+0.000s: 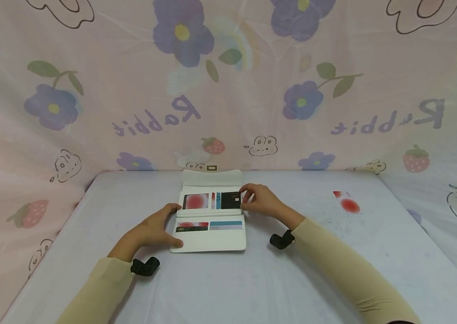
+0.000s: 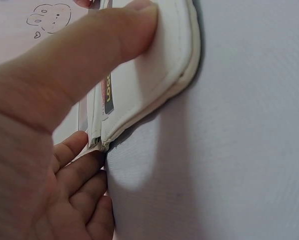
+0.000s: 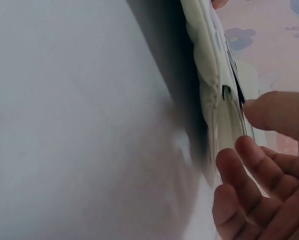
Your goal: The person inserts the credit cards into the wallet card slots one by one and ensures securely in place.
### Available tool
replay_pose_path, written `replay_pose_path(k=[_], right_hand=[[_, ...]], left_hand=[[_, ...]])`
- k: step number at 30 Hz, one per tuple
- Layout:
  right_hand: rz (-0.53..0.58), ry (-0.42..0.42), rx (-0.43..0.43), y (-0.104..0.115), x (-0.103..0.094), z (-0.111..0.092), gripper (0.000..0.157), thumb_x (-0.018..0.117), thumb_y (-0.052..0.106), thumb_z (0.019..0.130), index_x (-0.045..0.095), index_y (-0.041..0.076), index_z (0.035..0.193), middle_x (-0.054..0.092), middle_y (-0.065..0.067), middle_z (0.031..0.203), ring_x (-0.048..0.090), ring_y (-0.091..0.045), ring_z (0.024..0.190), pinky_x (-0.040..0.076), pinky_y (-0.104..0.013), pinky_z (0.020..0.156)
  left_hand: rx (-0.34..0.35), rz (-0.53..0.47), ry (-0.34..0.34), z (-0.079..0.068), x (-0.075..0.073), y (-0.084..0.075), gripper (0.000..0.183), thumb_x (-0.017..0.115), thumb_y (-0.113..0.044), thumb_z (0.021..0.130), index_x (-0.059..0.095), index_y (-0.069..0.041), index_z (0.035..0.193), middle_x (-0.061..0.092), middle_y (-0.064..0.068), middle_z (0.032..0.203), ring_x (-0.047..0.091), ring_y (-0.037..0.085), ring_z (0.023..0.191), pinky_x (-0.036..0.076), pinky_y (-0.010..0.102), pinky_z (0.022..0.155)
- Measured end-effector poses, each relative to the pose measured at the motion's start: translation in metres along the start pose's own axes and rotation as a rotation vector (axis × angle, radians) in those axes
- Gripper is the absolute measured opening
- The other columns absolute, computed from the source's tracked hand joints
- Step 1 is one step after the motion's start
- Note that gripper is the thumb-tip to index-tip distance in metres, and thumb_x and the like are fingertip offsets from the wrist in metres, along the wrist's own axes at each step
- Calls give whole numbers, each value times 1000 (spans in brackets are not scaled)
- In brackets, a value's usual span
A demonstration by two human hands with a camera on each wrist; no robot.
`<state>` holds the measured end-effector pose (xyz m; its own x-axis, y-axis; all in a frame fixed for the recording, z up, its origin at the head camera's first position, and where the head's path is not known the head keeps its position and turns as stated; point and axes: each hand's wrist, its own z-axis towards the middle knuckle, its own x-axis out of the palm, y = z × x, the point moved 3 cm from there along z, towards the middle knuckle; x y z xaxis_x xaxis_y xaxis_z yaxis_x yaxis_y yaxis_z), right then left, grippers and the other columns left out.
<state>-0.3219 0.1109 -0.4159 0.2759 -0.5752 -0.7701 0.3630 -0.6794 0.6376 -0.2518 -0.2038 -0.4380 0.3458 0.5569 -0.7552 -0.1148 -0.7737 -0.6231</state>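
Observation:
A white wallet (image 1: 212, 241) lies unfolded on the table, its flap at the far end. My left hand (image 1: 149, 231) holds its left side: in the left wrist view the thumb (image 2: 104, 40) presses on the near panel while the fingers are at the edge by the fold. At the opposite side, my right hand (image 1: 265, 201) pinches the right edge of a black card (image 1: 227, 201) marked VIP, which lies over the upper panel. That panel also bears a card with a red circle (image 1: 196, 201). Two cards peek from the lower panel's slots, one dark and red (image 1: 192, 227), one blue and lilac (image 1: 226, 225).
A loose card with a red circle (image 1: 350, 205) lies on the white tablecloth (image 1: 313, 279) to the right. A pink patterned curtain (image 1: 244, 103) hangs behind the table and along its sides. Each wrist wears a small black camera.

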Motion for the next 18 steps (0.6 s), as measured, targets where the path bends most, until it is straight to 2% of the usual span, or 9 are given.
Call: replay_pose_path(k=[12,18], right_hand=[[-39,-20,-10,8,6,6,40,74,13,79,61,4,116,54,1,71,46,-9,60,38,-22,54],[-36,-21,-4,9,9,9,39,74,12,79,62,5,116,50,1,69,45,-10,61,36,-22,54]], left_hand=[[4,-2,-3,0,0,0,108,90,-43,60,31,-13,146,35,16,153,30,37,142,27,61,112],[3,-3,-4,0,0,0,107,90,-43,60,31,-13,145,35,16,153,31,37,142,28,61,112]])
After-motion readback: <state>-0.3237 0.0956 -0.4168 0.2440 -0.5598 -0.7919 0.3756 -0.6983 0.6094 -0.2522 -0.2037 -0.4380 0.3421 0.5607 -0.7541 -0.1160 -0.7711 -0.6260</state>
